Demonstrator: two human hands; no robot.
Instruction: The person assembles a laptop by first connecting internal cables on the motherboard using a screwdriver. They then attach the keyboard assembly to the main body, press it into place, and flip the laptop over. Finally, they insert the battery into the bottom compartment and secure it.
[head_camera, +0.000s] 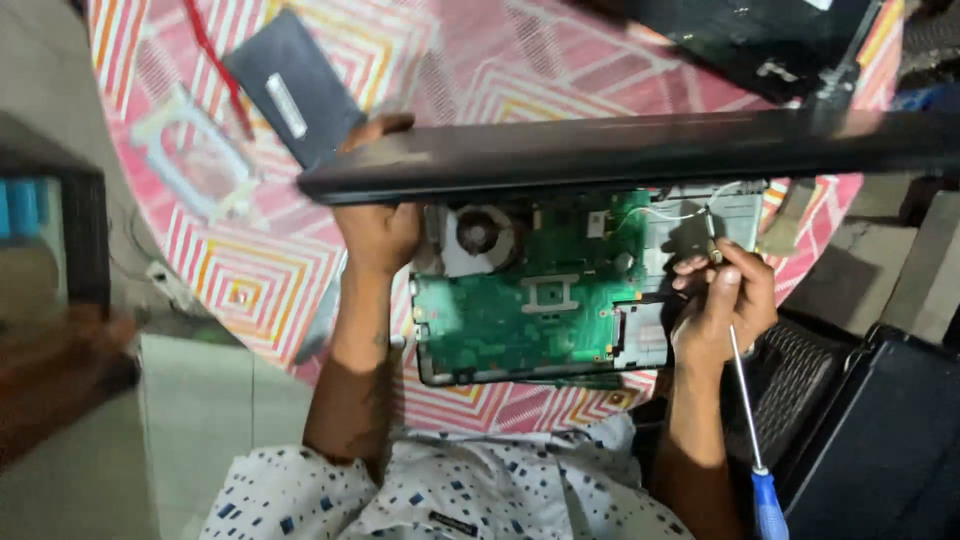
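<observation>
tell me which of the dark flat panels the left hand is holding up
The long dark laptop panel stretching across the view, over the green circuit board. The left hand grips its left end; the smaller dark rectangular panel lies untouched on the patterned cloth.

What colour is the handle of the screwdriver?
Blue. The screwdriver handle shows at the bottom of the head view, below the right hand.

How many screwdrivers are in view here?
2. One screwdriver with a blue handle in the right hand; one red-handled screwdriver lies on the tablecloth, top left. Others may be hidden.
</observation>
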